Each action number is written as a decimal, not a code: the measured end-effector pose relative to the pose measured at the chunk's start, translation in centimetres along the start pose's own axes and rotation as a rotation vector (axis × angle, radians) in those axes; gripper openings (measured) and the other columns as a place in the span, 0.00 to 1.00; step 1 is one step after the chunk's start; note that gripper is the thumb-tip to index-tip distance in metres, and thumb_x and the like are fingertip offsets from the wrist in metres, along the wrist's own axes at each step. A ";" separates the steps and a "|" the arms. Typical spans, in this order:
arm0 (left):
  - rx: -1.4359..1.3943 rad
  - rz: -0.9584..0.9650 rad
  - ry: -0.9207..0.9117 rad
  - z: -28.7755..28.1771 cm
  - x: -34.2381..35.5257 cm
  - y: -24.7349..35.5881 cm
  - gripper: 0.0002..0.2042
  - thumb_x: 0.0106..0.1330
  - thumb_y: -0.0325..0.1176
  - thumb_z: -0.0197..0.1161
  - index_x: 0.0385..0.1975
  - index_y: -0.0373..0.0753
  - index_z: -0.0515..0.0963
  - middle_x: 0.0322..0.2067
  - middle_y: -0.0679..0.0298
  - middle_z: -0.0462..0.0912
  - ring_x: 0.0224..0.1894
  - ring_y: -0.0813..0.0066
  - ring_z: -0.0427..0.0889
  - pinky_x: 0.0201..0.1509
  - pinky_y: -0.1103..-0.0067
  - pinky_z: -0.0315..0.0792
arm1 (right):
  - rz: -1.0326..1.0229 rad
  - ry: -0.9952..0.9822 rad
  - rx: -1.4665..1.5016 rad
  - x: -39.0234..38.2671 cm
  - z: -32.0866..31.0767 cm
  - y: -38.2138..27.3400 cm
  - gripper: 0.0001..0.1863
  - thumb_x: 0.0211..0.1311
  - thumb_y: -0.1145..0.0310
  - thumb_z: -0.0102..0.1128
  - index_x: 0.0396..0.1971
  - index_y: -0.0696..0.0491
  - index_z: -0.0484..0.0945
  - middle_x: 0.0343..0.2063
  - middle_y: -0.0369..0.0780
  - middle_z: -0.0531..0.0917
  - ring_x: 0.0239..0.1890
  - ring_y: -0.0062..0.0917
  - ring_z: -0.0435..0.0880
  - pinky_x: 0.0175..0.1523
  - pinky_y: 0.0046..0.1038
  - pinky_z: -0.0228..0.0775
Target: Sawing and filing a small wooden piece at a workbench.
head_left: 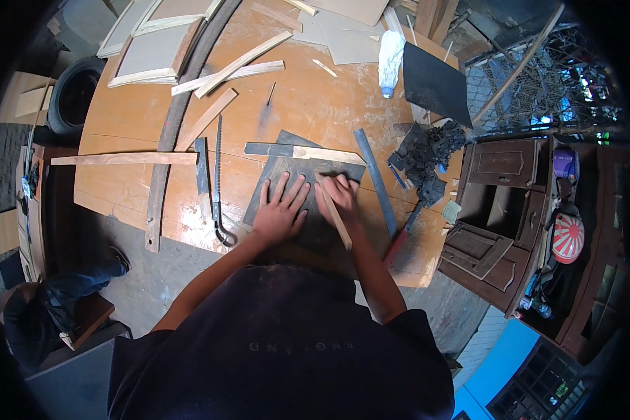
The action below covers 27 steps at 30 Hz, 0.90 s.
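Left hand (pixel 280 210) lies flat, fingers spread, on the dark sheet (pixel 287 175); right hand (pixel 339 196) grips a wooden strip (pixel 336 217).

I see it all from one wide camera worn on my head, looking steeply down past my own shoulders onto the wooden bench (pixel 308 105). The bench's near edge sits close beneath me; its far edge curves toward the picture's top. Straight lines bend near the dark rim.
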<state>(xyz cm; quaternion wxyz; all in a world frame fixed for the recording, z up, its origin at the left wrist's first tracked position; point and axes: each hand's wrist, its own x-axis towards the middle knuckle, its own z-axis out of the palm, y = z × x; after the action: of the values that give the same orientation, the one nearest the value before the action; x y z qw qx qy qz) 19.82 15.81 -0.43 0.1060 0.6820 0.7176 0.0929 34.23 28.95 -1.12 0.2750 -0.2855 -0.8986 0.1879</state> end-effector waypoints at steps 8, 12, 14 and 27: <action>0.019 0.003 0.025 -0.3 0.2 -0.3 0.31 0.69 0.48 0.54 0.71 0.47 0.61 0.74 0.64 0.57 0.76 0.55 0.50 0.73 0.43 0.43 | 0.095 -0.050 0.004 -10.2 -3.3 -3.1 0.14 0.55 0.72 0.68 0.43 0.51 0.83 0.26 0.32 0.80 0.33 0.25 0.76 0.43 0.33 0.57; 0.004 0.001 0.018 -0.2 0.3 -0.1 0.31 0.69 0.48 0.55 0.71 0.47 0.61 0.74 0.64 0.56 0.76 0.55 0.49 0.73 0.43 0.43 | 0.067 -0.007 -0.037 -10.2 -2.6 -2.7 0.15 0.55 0.72 0.68 0.44 0.51 0.83 0.25 0.31 0.79 0.33 0.23 0.76 0.43 0.32 0.56; -0.001 0.003 0.014 0.0 0.3 0.0 0.31 0.69 0.48 0.55 0.71 0.47 0.61 0.74 0.64 0.56 0.76 0.55 0.49 0.73 0.43 0.42 | 0.034 -0.004 -0.054 -8.2 -2.1 -2.1 0.15 0.55 0.72 0.67 0.44 0.51 0.82 0.25 0.31 0.79 0.33 0.24 0.77 0.43 0.33 0.57; 0.019 -0.057 0.042 0.3 0.8 -0.1 0.31 0.70 0.49 0.53 0.72 0.46 0.60 0.74 0.63 0.54 0.77 0.54 0.48 0.73 0.43 0.41 | 0.014 -0.040 0.012 -2.0 -0.6 -0.5 0.08 0.60 0.67 0.63 0.40 0.49 0.80 0.28 0.33 0.82 0.35 0.28 0.77 0.43 0.35 0.57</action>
<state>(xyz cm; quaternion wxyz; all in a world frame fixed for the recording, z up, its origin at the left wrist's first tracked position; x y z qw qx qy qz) 19.82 16.63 -0.78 0.0871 0.6600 0.7399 0.0974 35.76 27.45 -1.22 0.2575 -0.2861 -0.9008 0.2010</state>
